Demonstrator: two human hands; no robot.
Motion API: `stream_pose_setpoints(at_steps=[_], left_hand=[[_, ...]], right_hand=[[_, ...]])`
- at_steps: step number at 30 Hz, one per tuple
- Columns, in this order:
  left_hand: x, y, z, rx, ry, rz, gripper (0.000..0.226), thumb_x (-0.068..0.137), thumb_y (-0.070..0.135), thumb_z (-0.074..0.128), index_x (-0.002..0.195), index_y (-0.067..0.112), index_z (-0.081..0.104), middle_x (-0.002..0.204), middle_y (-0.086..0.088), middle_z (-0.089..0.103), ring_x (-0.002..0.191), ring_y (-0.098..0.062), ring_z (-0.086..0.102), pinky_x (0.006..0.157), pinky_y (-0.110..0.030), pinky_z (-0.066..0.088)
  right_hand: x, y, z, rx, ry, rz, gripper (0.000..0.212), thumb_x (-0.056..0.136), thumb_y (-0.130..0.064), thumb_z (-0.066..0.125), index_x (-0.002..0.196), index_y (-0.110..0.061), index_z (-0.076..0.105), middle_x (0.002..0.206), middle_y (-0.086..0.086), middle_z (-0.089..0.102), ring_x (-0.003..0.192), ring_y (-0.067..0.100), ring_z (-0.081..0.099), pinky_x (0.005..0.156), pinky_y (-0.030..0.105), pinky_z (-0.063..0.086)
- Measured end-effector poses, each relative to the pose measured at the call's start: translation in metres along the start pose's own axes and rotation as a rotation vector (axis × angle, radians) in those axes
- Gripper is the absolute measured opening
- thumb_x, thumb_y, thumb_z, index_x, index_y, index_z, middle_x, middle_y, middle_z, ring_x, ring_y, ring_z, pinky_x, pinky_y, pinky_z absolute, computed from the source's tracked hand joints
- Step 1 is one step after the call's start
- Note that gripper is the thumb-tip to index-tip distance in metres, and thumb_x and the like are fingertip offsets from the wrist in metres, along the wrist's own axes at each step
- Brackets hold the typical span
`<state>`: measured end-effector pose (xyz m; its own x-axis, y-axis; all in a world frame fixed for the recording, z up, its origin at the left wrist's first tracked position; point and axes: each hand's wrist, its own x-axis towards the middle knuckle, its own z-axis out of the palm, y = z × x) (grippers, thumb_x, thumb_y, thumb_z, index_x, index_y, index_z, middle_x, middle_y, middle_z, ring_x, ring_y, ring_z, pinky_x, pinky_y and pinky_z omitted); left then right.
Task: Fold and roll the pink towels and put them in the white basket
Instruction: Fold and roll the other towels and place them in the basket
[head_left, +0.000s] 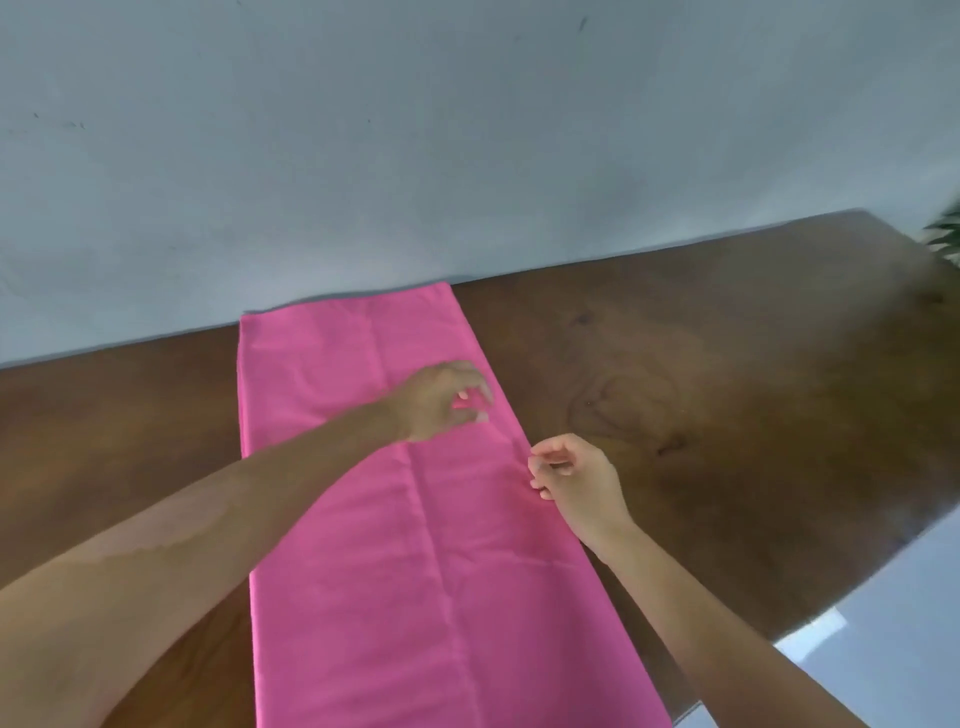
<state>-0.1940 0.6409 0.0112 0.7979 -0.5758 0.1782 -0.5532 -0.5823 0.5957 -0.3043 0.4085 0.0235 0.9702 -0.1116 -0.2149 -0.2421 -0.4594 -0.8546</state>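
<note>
One towel (415, 519) is laid flat on the worktop (727, 389) beneath both hands, folded lengthwise into a strip. Its right edge appears pinched by the right hand (571, 478); the left hand (441, 400) is held loosely curled above it, empty. Rolling and basketing are judged still to be done; no basket is seen.

both arms reach forward, left grip (441, 397) and right grip (574, 475) curled.

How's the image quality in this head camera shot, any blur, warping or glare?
Head view: soft overall; the left hand over the pink towel is motion-blurred, the right hand a little sharper; wide-angle warping tilts and bends the wooden table edges; the green plant at the right edge is smeared; no strong glare, light is even.
</note>
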Motion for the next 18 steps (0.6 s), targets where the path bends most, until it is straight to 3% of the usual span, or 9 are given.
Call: stream_pose_setpoints(at_steps=[3, 8, 10, 15, 18], left_hand=[[0.008, 0.029, 0.011, -0.030, -0.159, 0.022, 0.019, 0.090, 0.024, 0.076, 0.108, 0.019, 0.072, 0.109, 0.004, 0.062, 0.089, -0.013, 0.062, 0.083, -0.028, 0.051], [0.023, 0.062, 0.023, 0.088, -0.323, 0.011, 0.020, 0.093, 0.020, 0.073, 0.113, 0.018, 0.074, 0.111, 0.001, 0.062, 0.087, -0.008, 0.057, 0.082, -0.024, 0.046], [0.027, 0.068, 0.027, 0.121, -0.354, -0.033, 0.024, 0.090, 0.015, 0.075, 0.114, 0.013, 0.072, 0.109, 0.000, 0.060, 0.083, -0.003, 0.053, 0.078, -0.019, 0.041], [0.039, 0.079, 0.028, 0.190, -0.439, -0.097, 0.019, 0.087, 0.014, 0.078, 0.102, 0.009, 0.067, 0.100, 0.001, 0.054, 0.092, -0.022, 0.056, 0.084, -0.033, 0.047], [0.041, 0.082, 0.030, 0.235, -0.467, -0.126, 0.014, 0.088, 0.013, 0.078, 0.093, 0.009, 0.066, 0.099, 0.000, 0.049, 0.089, -0.022, 0.056, 0.084, -0.034, 0.048]], right_hand=[[-0.023, 0.016, -0.011, -0.103, 0.040, -0.007, 0.013, 0.088, -0.015, 0.073, 0.090, -0.027, 0.069, 0.091, -0.011, 0.072, 0.076, 0.010, 0.069, 0.077, 0.030, 0.058], [-0.056, 0.037, -0.028, -0.212, 0.052, -0.029, 0.017, 0.085, -0.018, 0.079, 0.096, -0.023, 0.067, 0.090, -0.013, 0.068, 0.082, 0.000, 0.063, 0.070, 0.011, 0.044], [-0.067, 0.042, -0.032, -0.249, 0.027, -0.004, 0.019, 0.086, -0.025, 0.079, 0.098, -0.023, 0.065, 0.090, -0.011, 0.067, 0.082, 0.003, 0.063, 0.071, 0.020, 0.049], [-0.090, 0.048, -0.044, -0.398, -0.036, 0.021, 0.026, 0.090, -0.045, 0.072, 0.097, -0.022, 0.061, 0.085, -0.009, 0.065, 0.079, 0.013, 0.064, 0.070, 0.034, 0.053], [-0.105, 0.056, -0.054, -0.438, -0.065, 0.033, 0.027, 0.092, -0.047, 0.068, 0.088, -0.021, 0.061, 0.085, -0.004, 0.067, 0.080, 0.020, 0.066, 0.072, 0.039, 0.055]])
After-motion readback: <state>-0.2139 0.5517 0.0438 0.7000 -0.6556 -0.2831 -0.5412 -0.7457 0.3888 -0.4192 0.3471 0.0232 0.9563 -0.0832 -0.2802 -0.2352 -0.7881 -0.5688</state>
